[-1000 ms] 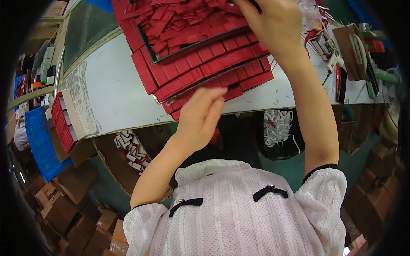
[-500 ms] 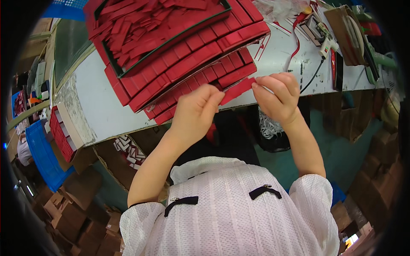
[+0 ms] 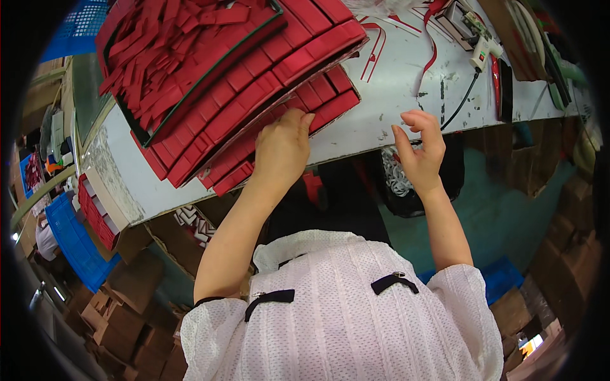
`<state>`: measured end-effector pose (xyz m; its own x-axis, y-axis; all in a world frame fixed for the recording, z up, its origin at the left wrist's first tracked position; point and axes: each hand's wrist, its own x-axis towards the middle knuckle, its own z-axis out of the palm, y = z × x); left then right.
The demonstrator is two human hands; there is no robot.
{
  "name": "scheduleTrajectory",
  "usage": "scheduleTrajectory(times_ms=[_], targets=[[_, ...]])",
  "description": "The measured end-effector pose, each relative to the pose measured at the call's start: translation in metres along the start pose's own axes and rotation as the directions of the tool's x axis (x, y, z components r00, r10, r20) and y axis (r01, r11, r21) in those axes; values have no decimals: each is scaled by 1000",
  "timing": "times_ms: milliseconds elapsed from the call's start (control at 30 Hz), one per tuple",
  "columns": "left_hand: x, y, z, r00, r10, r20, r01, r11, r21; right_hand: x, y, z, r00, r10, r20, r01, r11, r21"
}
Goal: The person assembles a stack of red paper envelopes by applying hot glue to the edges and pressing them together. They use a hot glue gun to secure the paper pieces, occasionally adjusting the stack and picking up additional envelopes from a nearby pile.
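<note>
My left hand [image 3: 283,147] is at the lower tray of red box-like pieces [image 3: 333,109], its fingers bent down against the row. Thumb and fingers are closed together there, and their tips are partly hidden, so what they pinch cannot be made out. Over the table's front edge, to the right, my right hand [image 3: 422,151] holds nothing. Its fingers are curled, with the thumb apart from them. Above the left hand, a wider tray of red pieces [image 3: 254,95] is stacked. On top rests a green-edged tray [image 3: 213,76] heaped with loose red strips [image 3: 162,60].
On the white table [image 3: 387,108] at the right lie a red ribbon [image 3: 434,54], a white device with a black cable [image 3: 481,56] and a red pen-like tool [image 3: 495,89]. Below the edge is a black bag of white scraps [image 3: 397,181]. Cardboard boxes [image 3: 124,324] stand lower left.
Both hands were holding a red strip between them in front of the trays. They have parted: the left moved to the lower tray's row, the right let go and drew slightly rightward.
</note>
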<state>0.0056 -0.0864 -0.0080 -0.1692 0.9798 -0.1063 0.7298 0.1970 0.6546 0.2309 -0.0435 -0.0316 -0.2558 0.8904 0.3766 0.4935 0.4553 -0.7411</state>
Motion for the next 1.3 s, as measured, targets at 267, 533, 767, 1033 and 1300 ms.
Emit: scheduleTrajectory(times_ms=[267,533,767,1033,1300], targets=[[1,4,1,999,-21,-38,24,998,62,8,-10,11,962,-223,157,241,965,-106],[-2,5,-2,1000,15,-26,-13,999,42,5,-26,32,884,-181,430,282,942,-183],[-15,0,4,988,108,-107,-109,994,-2,2,-31,30,857,-100,505,226,955,-195],[-5,4,-3,1000,-19,14,18,997,71,0,-31,34,873,-88,480,208,957,-203],[-15,3,-19,1000,3,-19,-1,993,115,0,-31,37,884,-103,457,223,950,-218]])
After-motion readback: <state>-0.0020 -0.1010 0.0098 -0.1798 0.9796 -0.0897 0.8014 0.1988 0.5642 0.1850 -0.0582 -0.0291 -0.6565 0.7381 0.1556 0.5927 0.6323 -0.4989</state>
